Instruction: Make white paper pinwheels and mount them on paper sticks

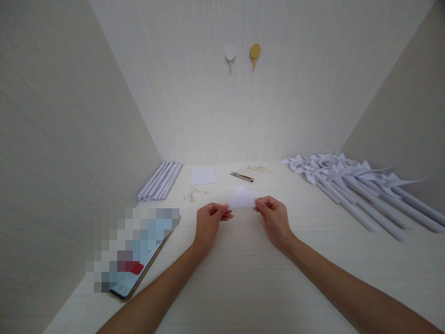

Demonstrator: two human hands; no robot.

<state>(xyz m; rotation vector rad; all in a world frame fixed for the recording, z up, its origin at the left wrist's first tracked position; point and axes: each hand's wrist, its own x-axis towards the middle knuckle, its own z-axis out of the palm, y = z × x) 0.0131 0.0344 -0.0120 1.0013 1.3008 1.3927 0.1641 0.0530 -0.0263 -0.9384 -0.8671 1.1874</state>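
Between my two hands is a small white paper triangle, its peak pointing away from me and its long edge toward me. My left hand pinches the triangle's left corner between thumb and fingers. At the right corner, my right hand grips the paper in the same way. Just beyond the triangle lies a pair of thread snips, blades to the left. A flat white paper sheet rests farther back on the left, with a scatter of small pale bits in front of it.
Rolled white paper sticks lie bundled at the back left. Several paper pinwheels on sticks are heaped at right. A phone, partly blurred out, lies at left. More pale bits sit near the back wall, which bears two hooks.
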